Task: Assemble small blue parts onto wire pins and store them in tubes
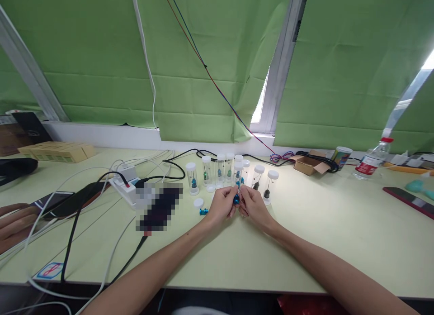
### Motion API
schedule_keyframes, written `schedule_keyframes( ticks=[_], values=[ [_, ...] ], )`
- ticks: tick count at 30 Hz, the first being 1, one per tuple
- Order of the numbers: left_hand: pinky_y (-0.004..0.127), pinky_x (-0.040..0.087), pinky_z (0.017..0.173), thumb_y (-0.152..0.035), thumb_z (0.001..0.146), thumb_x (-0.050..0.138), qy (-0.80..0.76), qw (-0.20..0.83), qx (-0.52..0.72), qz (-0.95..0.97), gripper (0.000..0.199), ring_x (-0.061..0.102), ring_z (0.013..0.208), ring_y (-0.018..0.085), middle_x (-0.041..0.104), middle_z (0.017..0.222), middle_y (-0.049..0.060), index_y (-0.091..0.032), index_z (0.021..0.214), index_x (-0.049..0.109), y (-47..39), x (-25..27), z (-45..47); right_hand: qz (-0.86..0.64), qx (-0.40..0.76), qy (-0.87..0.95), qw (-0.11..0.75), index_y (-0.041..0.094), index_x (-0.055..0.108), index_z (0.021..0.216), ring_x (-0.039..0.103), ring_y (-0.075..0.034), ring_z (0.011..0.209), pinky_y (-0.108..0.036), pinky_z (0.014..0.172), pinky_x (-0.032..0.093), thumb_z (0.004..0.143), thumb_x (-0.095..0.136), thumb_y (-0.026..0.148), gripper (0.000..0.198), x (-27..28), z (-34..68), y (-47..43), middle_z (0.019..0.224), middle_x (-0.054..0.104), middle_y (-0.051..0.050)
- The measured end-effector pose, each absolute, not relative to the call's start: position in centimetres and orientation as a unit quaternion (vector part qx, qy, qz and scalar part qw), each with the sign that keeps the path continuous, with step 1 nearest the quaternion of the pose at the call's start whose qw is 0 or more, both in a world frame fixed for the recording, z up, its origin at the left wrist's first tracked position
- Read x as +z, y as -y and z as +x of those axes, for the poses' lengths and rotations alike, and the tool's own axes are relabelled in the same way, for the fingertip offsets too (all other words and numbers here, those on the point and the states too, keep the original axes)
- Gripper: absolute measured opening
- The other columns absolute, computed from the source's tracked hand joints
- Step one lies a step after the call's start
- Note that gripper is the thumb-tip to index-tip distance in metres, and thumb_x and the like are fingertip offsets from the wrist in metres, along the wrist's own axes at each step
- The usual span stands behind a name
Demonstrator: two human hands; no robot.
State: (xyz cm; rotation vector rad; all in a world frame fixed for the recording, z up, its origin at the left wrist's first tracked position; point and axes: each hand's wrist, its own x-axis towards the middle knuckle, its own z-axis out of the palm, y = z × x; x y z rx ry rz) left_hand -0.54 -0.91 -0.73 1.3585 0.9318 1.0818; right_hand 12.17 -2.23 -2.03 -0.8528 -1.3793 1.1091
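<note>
A small blue metal part (236,199) with a thin shiny stem rising from it is pinched between my fingertips, low over the table. My left hand (222,206) is closed on its left side and my right hand (255,207) is closed on its right side; the fingers hide much of it. Left of my hands, a similar blue spool-shaped piece (203,212) lies beside a white round cap (198,203). Just beyond them stand several clear tubes with white caps, including one with a blue piece inside (192,179) and one with a dark piece (270,187).
A power strip (124,192) with cables and a blurred-out dark device (161,211) lie to the left. Another person's hand (15,224) rests at the far left. An open cardboard box (307,164), a printed can (342,157) and a water bottle (373,161) stand at the back right.
</note>
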Motion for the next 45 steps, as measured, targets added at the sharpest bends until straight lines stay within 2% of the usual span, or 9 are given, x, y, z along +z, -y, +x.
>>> schedule_keyframes(
  ticks=[6, 15, 28, 40, 45],
  values=[
    [0.018, 0.019, 0.027, -0.057, 0.084, 0.056, -0.404, 0.559, 0.456, 0.563, 0.045, 0.036, 0.027, 0.005, 0.049, 0.046, -0.004, -0.017, 0.064, 0.051, 0.87, -0.78, -0.47, -0.363, 0.461, 0.592, 0.553, 0.023, 0.037, 0.069, 0.038, -0.008, 0.034, -0.024, 0.037, 0.032, 0.091, 0.047, 0.058, 0.043, -1.91, 12.22, 2.18, 0.048, 0.035, 0.01],
    [0.018, 0.016, 0.028, -0.058, 0.084, 0.057, -0.398, 0.588, 0.453, 0.539, 0.045, 0.034, 0.026, 0.004, 0.053, 0.047, -0.002, -0.016, 0.066, 0.054, 0.91, -0.88, -0.44, -0.352, 0.451, 0.582, 0.577, 0.022, 0.045, 0.076, 0.036, -0.007, 0.034, -0.021, 0.036, 0.03, 0.09, 0.055, 0.052, 0.035, -1.67, 12.22, 2.34, 0.046, 0.037, 0.011],
    [0.018, 0.014, 0.029, -0.059, 0.083, 0.058, -0.398, 0.604, 0.451, 0.522, 0.046, 0.032, 0.026, 0.004, 0.054, 0.045, -0.001, -0.016, 0.066, 0.055, 1.17, -0.77, -0.24, -0.365, 0.46, 0.533, 0.61, 0.02, 0.053, 0.074, 0.036, -0.007, 0.035, -0.022, 0.037, 0.032, 0.087, 0.058, 0.055, 0.038, -2.12, 12.02, 1.88, 0.046, 0.037, 0.01],
    [0.019, 0.015, 0.03, -0.056, 0.086, 0.055, -0.399, 0.594, 0.444, 0.54, 0.045, 0.032, 0.026, 0.004, 0.059, 0.047, 0.002, -0.017, 0.064, 0.053, 1.46, -0.2, -0.25, -0.365, 0.483, 0.533, 0.591, 0.021, 0.043, 0.065, 0.036, -0.008, 0.033, -0.023, 0.038, 0.035, 0.088, 0.051, 0.062, 0.048, -1.97, 12.04, 1.81, 0.044, 0.032, 0.01],
    [0.019, 0.014, 0.031, -0.056, 0.085, 0.056, -0.402, 0.575, 0.449, 0.554, 0.044, 0.031, 0.026, 0.004, 0.051, 0.043, -0.002, -0.017, 0.064, 0.053, 1.33, -0.48, -0.26, -0.374, 0.443, 0.595, 0.557, 0.023, 0.037, 0.064, 0.036, -0.009, 0.035, -0.024, 0.038, 0.032, 0.092, 0.046, 0.059, 0.047, -1.94, 12.36, 1.88, 0.045, 0.032, 0.009]
  ],
)
